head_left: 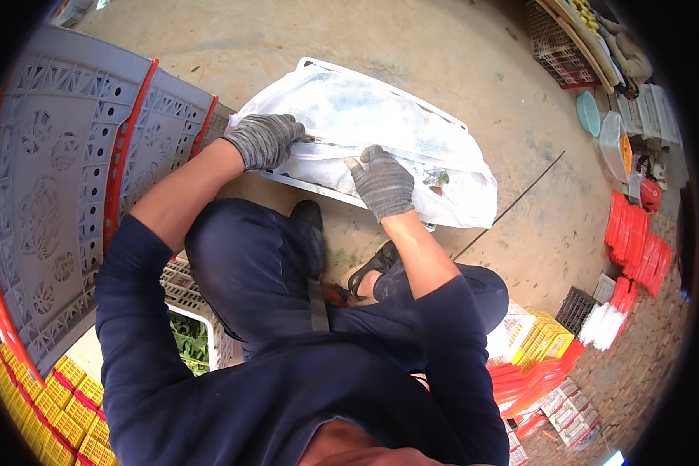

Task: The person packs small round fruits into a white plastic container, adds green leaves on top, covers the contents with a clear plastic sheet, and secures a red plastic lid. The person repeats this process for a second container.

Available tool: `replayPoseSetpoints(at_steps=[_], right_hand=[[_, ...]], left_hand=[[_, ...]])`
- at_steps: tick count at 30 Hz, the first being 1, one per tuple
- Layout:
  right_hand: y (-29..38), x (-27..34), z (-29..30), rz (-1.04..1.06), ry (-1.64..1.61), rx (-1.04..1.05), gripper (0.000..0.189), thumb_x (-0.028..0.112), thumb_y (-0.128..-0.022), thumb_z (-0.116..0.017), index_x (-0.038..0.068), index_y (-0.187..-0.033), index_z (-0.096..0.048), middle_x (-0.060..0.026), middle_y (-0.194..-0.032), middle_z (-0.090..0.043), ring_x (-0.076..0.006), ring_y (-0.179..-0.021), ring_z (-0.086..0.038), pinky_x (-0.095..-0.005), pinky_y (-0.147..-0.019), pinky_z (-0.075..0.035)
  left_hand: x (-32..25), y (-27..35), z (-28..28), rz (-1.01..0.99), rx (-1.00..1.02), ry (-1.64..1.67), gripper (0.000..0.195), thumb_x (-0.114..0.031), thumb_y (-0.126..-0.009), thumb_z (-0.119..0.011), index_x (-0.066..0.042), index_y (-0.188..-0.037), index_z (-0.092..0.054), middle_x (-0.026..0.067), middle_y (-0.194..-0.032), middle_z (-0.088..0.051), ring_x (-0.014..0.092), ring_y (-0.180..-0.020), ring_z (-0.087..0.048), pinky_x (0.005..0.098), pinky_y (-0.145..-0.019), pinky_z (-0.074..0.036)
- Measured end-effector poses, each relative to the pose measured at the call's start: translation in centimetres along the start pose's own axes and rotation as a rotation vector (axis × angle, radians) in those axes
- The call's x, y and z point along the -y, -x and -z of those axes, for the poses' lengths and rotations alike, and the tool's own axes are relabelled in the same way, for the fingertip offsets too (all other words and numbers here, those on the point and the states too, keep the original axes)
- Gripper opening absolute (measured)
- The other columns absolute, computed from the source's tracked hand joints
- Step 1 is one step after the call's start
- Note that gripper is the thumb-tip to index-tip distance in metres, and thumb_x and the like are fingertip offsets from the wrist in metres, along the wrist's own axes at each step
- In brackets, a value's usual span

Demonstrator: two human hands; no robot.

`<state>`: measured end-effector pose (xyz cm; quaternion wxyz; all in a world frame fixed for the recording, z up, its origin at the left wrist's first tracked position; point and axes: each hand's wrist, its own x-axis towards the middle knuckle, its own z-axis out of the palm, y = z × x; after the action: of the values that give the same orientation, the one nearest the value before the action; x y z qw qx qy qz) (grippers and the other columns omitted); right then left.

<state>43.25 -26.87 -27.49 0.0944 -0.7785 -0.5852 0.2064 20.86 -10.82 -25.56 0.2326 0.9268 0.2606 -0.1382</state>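
Note:
A low white plastic crate [437,116] rests on the floor before my knees, mostly covered by a translucent white plastic liner [384,116]. My left hand [268,140], in a grey knit glove, is closed on the liner at the crate's left end. My right hand [381,183], in a grey glove with worn pale fingertips, grips the liner's near edge around the middle, thumb and forefinger together. Between the liner's folds, a gap shows something dark. Green leafy produce [437,177] shows through to the right of my right hand; the rest of the contents is hidden.
Tall grey crates with red rims [52,175] stand close at left. A crate of green leaves [189,343] sits by my left hip, with yellow baskets [70,408] beyond. At right are red plastic bundles [626,227], a teal basin [588,113] and yellow crates [544,338].

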Motion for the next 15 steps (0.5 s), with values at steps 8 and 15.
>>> replayPoseSetpoints(at_steps=[8,15], right_hand=[[0.4,0.6,0.8,0.558,0.294,-0.274,0.071,0.051,-0.085,-0.072,0.014,-0.144,-0.055,-0.0158,-0.144,-0.052,-0.0355,-0.130,-0.047,-0.0559,-0.110,-0.032],[-2.9,-1.7,-0.9,0.507,0.289,-0.228,0.043,0.044,-0.091,-0.067,0.011,-0.118,-0.074,-0.0147,-0.125,-0.068,-0.0327,-0.116,-0.060,-0.0485,-0.099,-0.046]], left_hand=[[-2.6,2.7,0.4,-0.405,-0.361,-0.250,0.069,-0.043,-0.070,-0.084,-0.006,-0.124,-0.066,0.0155,-0.135,-0.061,0.042,-0.130,-0.053,0.0553,-0.114,-0.037],[0.9,-0.6,-1.3,-0.162,-0.054,-0.096,0.046,-0.023,-0.075,-0.079,-0.006,-0.117,-0.070,0.0155,-0.122,-0.068,0.034,-0.115,-0.064,0.0433,-0.101,-0.051]])
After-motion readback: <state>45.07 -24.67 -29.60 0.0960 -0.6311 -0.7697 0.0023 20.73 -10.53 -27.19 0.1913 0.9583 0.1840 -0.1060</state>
